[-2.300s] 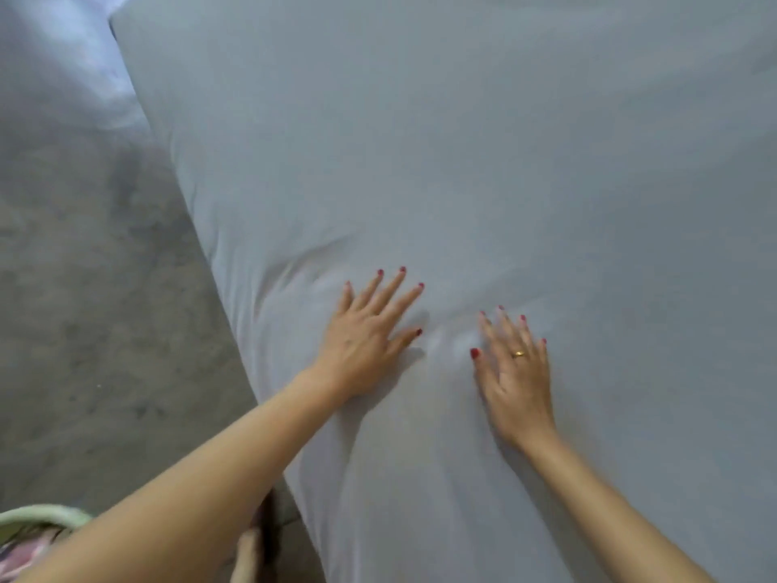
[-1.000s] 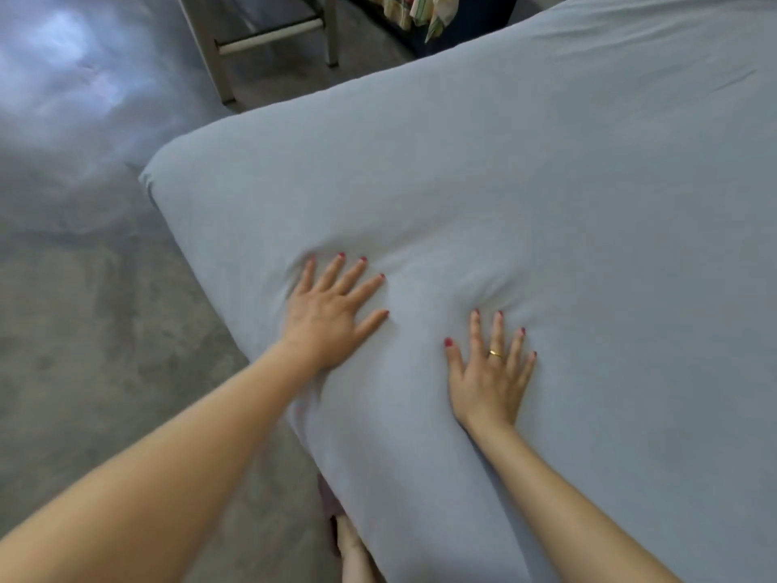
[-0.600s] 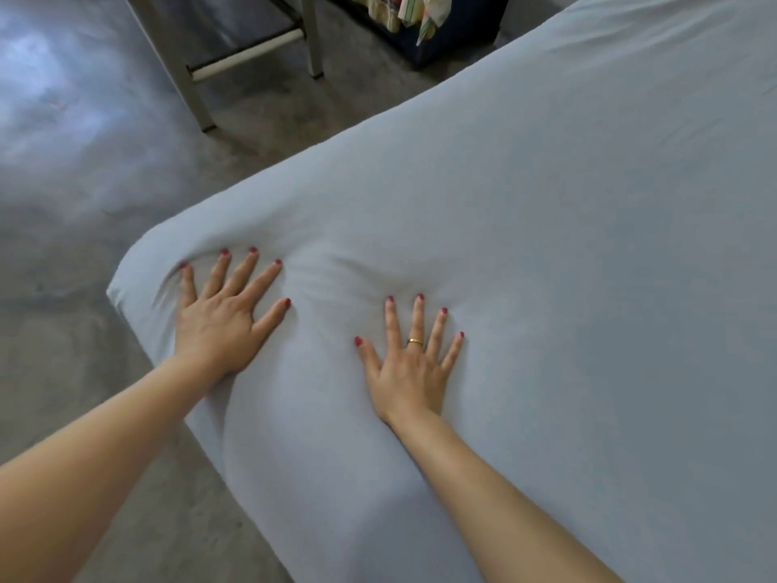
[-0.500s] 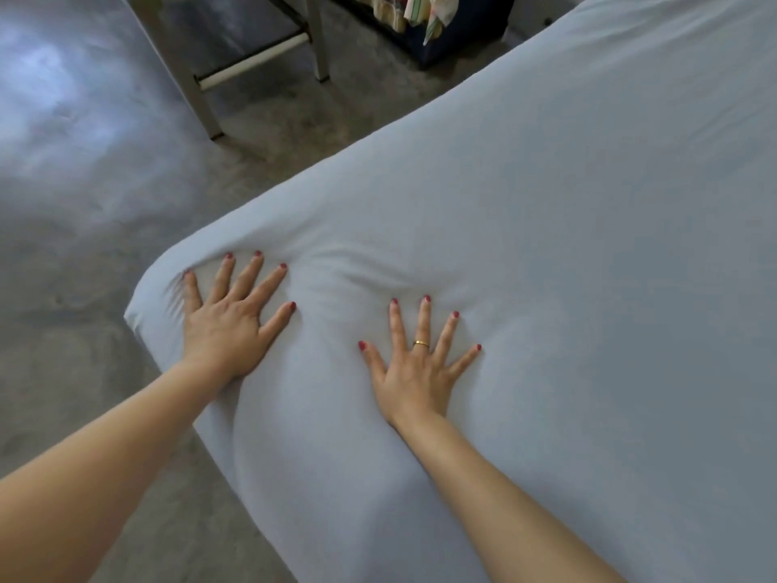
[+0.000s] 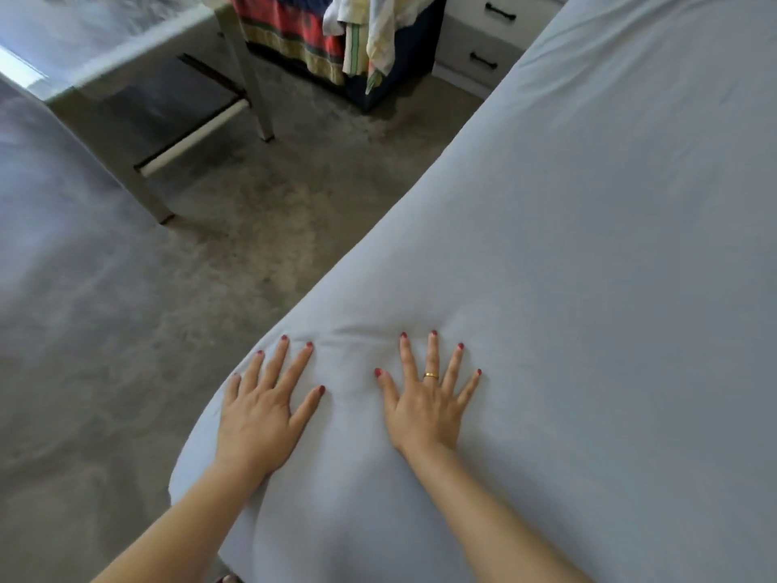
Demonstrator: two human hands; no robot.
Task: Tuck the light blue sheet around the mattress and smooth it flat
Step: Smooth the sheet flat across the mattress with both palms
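The light blue sheet (image 5: pixel 588 246) covers the mattress, which fills the right side of the head view and runs to the top right. Both my hands lie flat, palms down, on the sheet near the mattress's rounded near-left corner. My left hand (image 5: pixel 262 408) rests right by the left edge, fingers spread. My right hand (image 5: pixel 426 403), with a gold ring, presses about a hand's width to its right, fingers fanned. Small creases bunch in the sheet just beyond my fingertips. Neither hand holds any cloth.
Grey carpet (image 5: pixel 126 351) lies left of the bed. A pale table (image 5: pixel 126 69) with a lower rail stands at the top left. Colourful cloths (image 5: pixel 336 31) hang at the top centre, next to a white drawer unit (image 5: pixel 483 44).
Both hands have slid along the sheet toward the corner, staying flat. The view has tilted up, so the table, cloths and drawers now show.
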